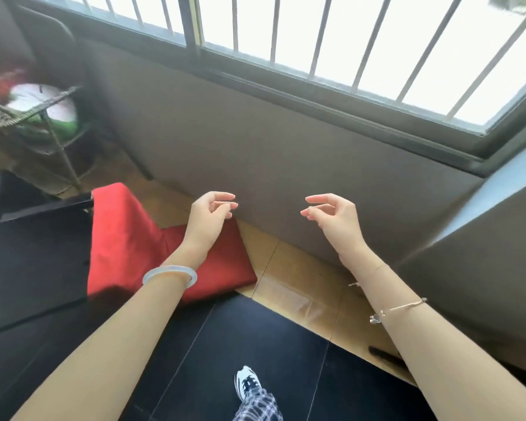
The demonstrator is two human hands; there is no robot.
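Both arms reach forward at mid-height in front of a low grey wall (286, 165). My left hand (208, 215) hangs in the air with loosely curled fingers and holds nothing; a pale bangle sits on its wrist. My right hand (331, 215) mirrors it, fingers relaxed and slightly bent, empty, with a thin bracelet on the forearm. The two hands are apart, with a gap between their fingertips. Below the left hand lies a red cloth (128, 238) draped over a black surface and down onto the floor.
A barred window (346, 41) runs above the wall. A black table or panel (34, 259) stands at left, with a wire rack (43, 117) holding a white and green item behind it. Dark tiles (255, 344) and a tan strip cover the floor; my shoe (248, 382) shows below.
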